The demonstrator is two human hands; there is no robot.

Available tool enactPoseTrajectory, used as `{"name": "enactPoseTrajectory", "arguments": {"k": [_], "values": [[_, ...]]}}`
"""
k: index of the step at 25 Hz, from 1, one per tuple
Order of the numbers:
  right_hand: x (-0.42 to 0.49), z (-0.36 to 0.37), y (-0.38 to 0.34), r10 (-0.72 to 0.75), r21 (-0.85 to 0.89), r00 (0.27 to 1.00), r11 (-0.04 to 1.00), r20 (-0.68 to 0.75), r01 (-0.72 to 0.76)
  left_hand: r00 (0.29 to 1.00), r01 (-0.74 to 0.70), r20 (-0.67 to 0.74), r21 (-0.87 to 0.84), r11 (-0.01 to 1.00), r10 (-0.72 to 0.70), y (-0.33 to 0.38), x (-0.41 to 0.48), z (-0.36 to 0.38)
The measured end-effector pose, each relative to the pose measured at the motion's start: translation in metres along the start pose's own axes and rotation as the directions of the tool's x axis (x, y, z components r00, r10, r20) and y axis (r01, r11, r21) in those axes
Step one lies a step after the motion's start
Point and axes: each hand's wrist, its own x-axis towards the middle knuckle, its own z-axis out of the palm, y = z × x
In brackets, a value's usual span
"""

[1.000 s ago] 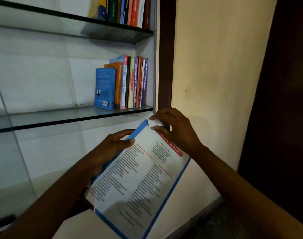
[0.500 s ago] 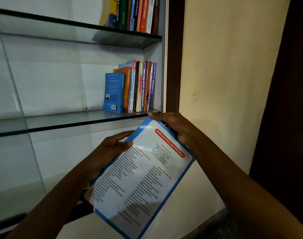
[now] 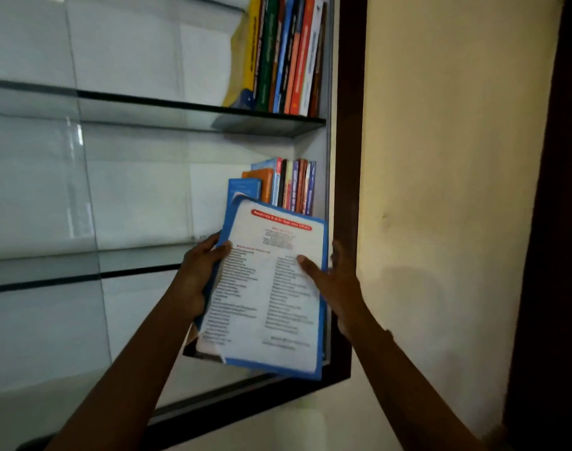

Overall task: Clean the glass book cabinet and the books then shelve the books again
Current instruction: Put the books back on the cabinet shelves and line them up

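The person holds a thin, blue-bordered book [image 3: 265, 288] up in front of the glass cabinet [image 3: 346, 125], with its white printed cover and red banner facing out into the room. The left grip [image 3: 198, 278] is closed on the book's left edge, thumb laid over the cover and fingers tucked behind. The right grip [image 3: 338, 284] holds the opposite edge, its thumb pressed onto the print. Its other fingers reach up behind that edge beside the cabinet's dark frame, and they are too blurred to make out clearly. The book sits between the two grips, tilted a little.

Just above both grips, partly hidden by the book's top edge, a short row of books [image 3: 288, 187] stands on the middle glass shelf [image 3: 141, 271]. The row is packed against the cabinet's right side, with a blue one at its left end. Higher above the grips, a taller row [image 3: 284, 53] stands on the upper glass shelf [image 3: 180, 104], leaning slightly. To the right of the right grip runs a cream wall [image 3: 441, 190], and beyond that a dark wooden strip [image 3: 551, 222].
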Motion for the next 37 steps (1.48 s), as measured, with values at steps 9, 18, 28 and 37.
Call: {"name": "enactPoseTrajectory", "arguments": {"k": [9,18,28,37], "values": [[0.051,0.020,-0.125,-0.228,0.319,0.973,0.921,-0.027,0.224,0.844,-0.507,0.029,0.370,0.779,0.536,0.128,0.039,0.024],[0.185,0.085,-0.271,-0.590,-0.011,0.662,0.750,-0.463,0.661,0.583,-0.734,0.092,0.486,0.474,0.807,0.221,0.124,0.007],[0.291,0.175,-0.241,-0.633,-0.417,0.630,0.773,-0.450,0.478,0.828,-0.538,0.292,0.177,0.824,0.478,0.259,0.209,0.047],[0.291,0.166,-0.182,-0.796,-0.779,0.604,0.357,0.035,0.516,0.881,-0.326,0.401,0.135,0.936,0.249,0.255,0.269,0.045]]}}
